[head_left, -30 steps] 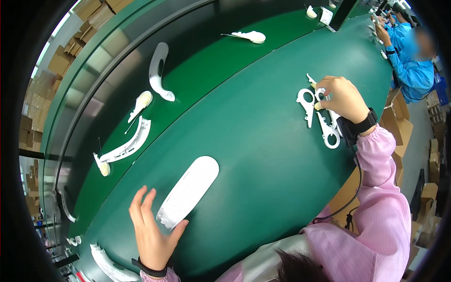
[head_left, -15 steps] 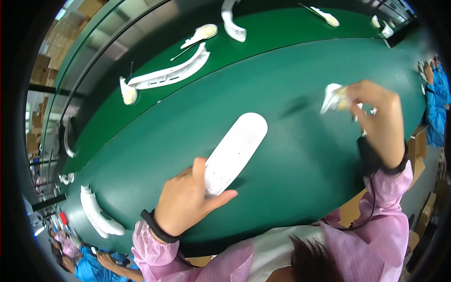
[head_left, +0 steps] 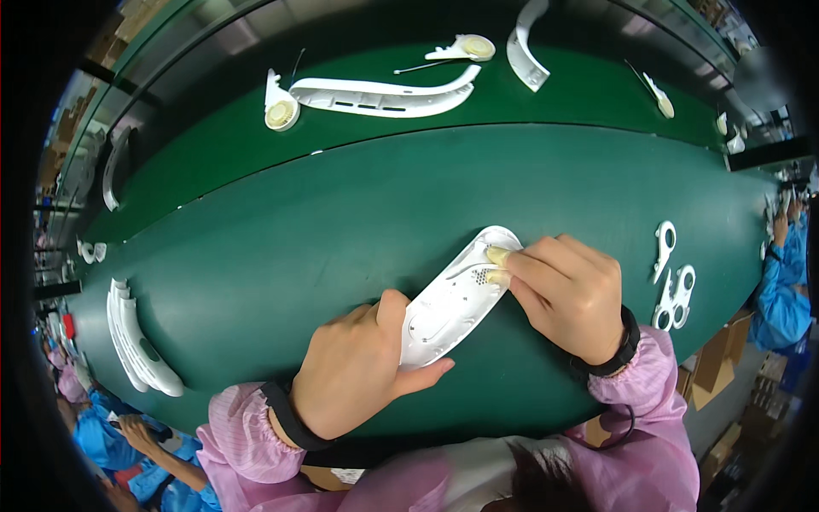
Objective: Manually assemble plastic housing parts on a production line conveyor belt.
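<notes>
My left hand grips the lower left end of a long white plastic shell, with the thumb along its near edge. Its hollow inner face is up, showing ribs and a cluster of small holes near the rounded far end. At that end is my right hand, thumb and forefinger bent onto the shell, their tips in yellowish finger covers beside the holes. Anything small between those tips is hidden. To the right of this hand, white ring-ended plastic pieces lie on the green table, with another ring-ended piece just beyond.
Two curved white shells lie nested at the left. On the darker green strip beyond the table are a long curved housing, round-ended parts with wires and another curved piece. People in blue work at both sides.
My right hand has come left from the white pieces to the shell's far end. The shell has been turned over, from its smooth outside to its hollow inside. My head view has shifted.
</notes>
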Demonstrator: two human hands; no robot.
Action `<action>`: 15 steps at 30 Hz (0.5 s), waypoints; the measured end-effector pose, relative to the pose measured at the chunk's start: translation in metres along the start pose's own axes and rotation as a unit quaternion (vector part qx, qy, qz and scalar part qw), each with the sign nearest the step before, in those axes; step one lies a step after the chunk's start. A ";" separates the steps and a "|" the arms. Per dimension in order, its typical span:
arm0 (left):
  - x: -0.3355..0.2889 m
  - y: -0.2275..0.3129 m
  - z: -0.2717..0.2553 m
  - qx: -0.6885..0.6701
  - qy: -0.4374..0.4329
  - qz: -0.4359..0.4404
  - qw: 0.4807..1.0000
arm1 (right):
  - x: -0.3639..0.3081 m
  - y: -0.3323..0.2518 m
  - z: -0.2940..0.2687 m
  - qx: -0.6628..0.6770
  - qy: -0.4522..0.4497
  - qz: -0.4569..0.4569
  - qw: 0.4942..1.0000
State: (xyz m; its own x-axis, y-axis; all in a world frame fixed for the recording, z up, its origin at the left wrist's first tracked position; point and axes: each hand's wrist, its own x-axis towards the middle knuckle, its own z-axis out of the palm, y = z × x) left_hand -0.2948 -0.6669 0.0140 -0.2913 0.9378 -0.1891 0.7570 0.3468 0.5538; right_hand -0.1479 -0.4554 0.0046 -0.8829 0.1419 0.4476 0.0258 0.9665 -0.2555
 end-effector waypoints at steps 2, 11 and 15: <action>-0.004 -0.003 -0.003 -0.002 0.007 -0.001 1.000 | 0.004 -0.003 0.002 0.004 -0.007 -0.012 1.000; -0.011 -0.026 0.004 -0.008 0.049 0.041 0.998 | 0.015 -0.035 0.016 -0.011 -0.065 0.059 0.996; -0.015 -0.024 0.000 -0.102 0.072 -0.024 0.992 | 0.025 -0.024 0.013 0.074 -0.154 0.044 0.984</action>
State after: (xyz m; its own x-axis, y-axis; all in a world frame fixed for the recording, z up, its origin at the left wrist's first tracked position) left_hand -0.3081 -0.6895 0.0034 -0.4155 0.9029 -0.1103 0.6105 0.3667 0.7020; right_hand -0.1767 -0.4776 0.0107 -0.9813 0.1295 0.1427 0.0598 0.9087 -0.4131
